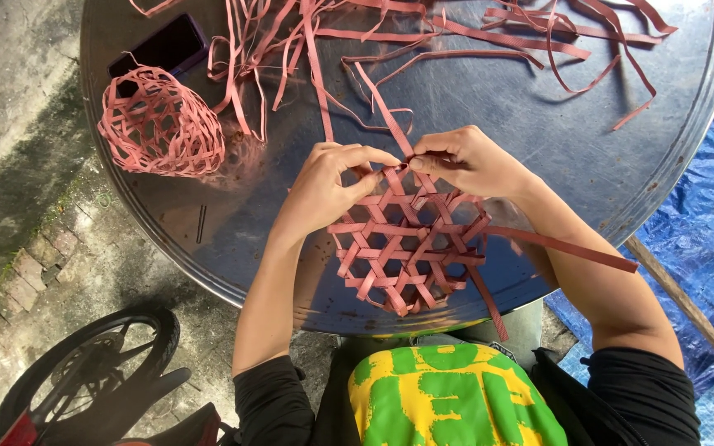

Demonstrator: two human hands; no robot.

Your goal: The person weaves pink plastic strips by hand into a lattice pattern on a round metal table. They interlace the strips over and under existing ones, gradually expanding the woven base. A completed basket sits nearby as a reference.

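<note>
A flat open lattice of pink strips (pixel 402 248) lies on the round metal tray (pixel 539 140) near its front edge. My left hand (pixel 328 186) pinches the lattice's upper left edge. My right hand (pixel 468 161) grips a long pink strip (pixel 378 103) at the lattice's top, where the two hands almost meet. Loose strip ends stick out of the weave to the right and below.
A finished woven pink ball (pixel 161 124) sits at the tray's left, beside a dark phone (pixel 163 45). Several loose pink strips (pixel 497 37) lie across the far side. A bicycle wheel (pixel 84 363) stands at lower left, a blue tarp (pixel 704 239) and a wooden stick (pixel 687 310) at right.
</note>
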